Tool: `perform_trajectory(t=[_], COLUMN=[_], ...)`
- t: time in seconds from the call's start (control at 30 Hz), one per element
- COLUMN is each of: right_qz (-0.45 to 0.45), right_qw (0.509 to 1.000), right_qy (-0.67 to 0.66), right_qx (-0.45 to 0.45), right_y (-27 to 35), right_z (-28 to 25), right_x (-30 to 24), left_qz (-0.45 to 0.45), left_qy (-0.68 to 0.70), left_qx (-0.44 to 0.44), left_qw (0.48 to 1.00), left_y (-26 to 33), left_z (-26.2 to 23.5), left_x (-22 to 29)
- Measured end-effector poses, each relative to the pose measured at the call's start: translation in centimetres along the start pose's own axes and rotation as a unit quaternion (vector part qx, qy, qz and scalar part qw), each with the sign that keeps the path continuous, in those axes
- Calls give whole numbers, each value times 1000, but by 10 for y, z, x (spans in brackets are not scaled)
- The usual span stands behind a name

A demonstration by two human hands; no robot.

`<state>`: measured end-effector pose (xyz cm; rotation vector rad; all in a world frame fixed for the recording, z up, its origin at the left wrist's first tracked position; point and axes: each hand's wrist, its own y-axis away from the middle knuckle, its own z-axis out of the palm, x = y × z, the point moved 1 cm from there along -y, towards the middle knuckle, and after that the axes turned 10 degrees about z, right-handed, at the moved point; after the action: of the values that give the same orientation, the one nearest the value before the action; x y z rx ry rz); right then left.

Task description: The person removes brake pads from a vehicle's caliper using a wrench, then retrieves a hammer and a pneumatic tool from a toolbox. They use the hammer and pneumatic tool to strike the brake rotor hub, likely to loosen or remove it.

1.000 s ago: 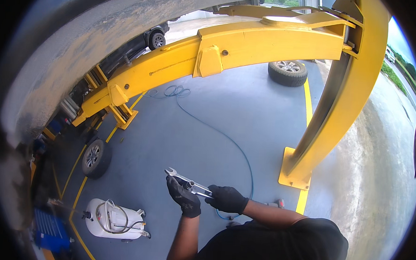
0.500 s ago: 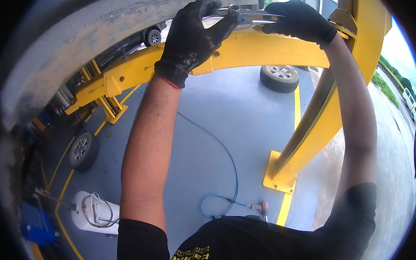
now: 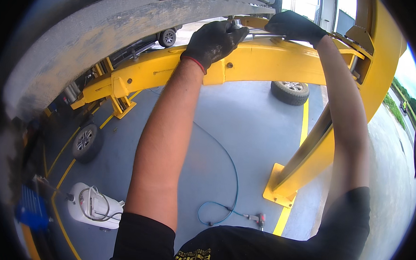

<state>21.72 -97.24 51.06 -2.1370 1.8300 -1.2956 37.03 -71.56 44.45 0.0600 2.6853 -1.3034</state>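
Observation:
Both my hands wear black work gloves and are raised near the grey, dirt-streaked vehicle underside (image 3: 96, 41). My left hand (image 3: 214, 42) is closed around the head of a socket wrench (image 3: 261, 36), and its shiny socket (image 3: 236, 23) points up between thumb and fingers. The bare metal handle runs to the right toward my right hand (image 3: 296, 27), whose fingers are curled at the handle's far end. The glove hides part of that grip. Just below and beyond the tool passes the yellow lift arm (image 3: 173, 66).
A yellow lift post (image 3: 309, 157) stands at right. Wheels lie on the floor at far right (image 3: 291, 92) and left (image 3: 87, 143). A blue air hose (image 3: 232, 163) leads to an impact wrench (image 3: 260, 219) near my body. A white tank (image 3: 86, 206) sits at lower left.
Both hands have moved right with the socket wrench, my left hand also slightly lower. The socket now stands just under the vehicle's edge. The whole view has shifted a little.

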Motion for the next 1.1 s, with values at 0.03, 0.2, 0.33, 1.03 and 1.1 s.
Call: perform_trajectory(t=[0.03,0.2,0.33,1.03,1.1], right_qz=[-67,42,20,104,152], right_qw=[994,999,1000,987,951], right_qy=[59,28,16,-44,-109], right_qx=[56,8,-10,114,247], right_y=[1,-9,-9,-39,-20], right_z=[3,8,4,-15,-26], right_x=[1,-7,-3,-40,-78], left_qz=[14,118,186,188,161], left_qy=[-20,-192,-168,-97,-93], left_qx=[11,32,59,254,213], left_qw=[1000,974,966,944,959], left_y=[2,7,2,33,86], left_z=[-2,5,10,-20,-55], left_x=[1,-17,-28,-5,29])
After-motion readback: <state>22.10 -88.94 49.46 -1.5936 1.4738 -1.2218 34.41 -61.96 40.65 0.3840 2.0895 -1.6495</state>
